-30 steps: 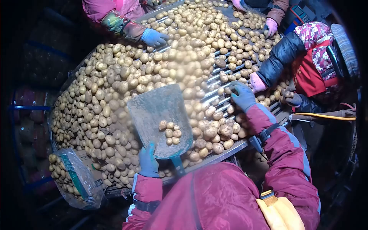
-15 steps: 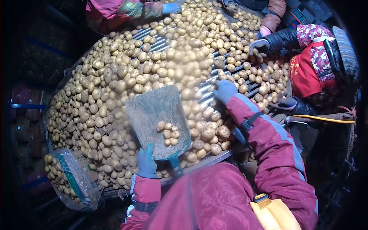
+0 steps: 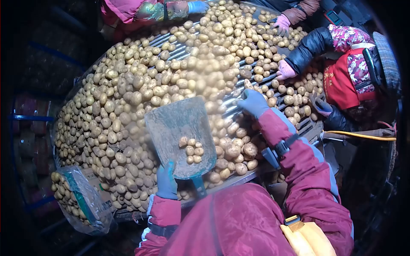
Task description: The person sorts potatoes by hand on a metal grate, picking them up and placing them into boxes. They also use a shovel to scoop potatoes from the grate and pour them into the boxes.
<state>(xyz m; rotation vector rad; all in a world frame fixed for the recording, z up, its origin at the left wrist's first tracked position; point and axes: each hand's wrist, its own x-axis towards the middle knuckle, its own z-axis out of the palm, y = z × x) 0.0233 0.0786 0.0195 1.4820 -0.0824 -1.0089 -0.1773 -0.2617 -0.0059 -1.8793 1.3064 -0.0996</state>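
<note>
A green scoop (image 3: 177,123), dusty inside, lies tilted on the potato heap with several small potatoes (image 3: 193,151) in it. My left hand (image 3: 167,181), in a blue glove, is closed on the scoop's near left edge; its handle points toward my body. Over the metal rollers (image 3: 232,112), my right hand (image 3: 255,103), also blue-gloved, reaches out to the right of the scoop. Its thumb and fingers are apart, and no potato shows between them. Larger potatoes (image 3: 232,151) lie between the scoop and my right sleeve.
Potatoes (image 3: 102,106) cover most of the sorting table. At the right, a co-worker in a red vest (image 3: 341,81) has a pink-gloved hand (image 3: 286,70) among potatoes. Other workers' hands (image 3: 197,7) are at the far edge. A plastic-lined bag (image 3: 87,200) holds potatoes at left.
My right hand has shifted slightly right and toward me. The view has moved a little, and the scoop stays in my left hand. Co-workers' hands at the right have moved.
</note>
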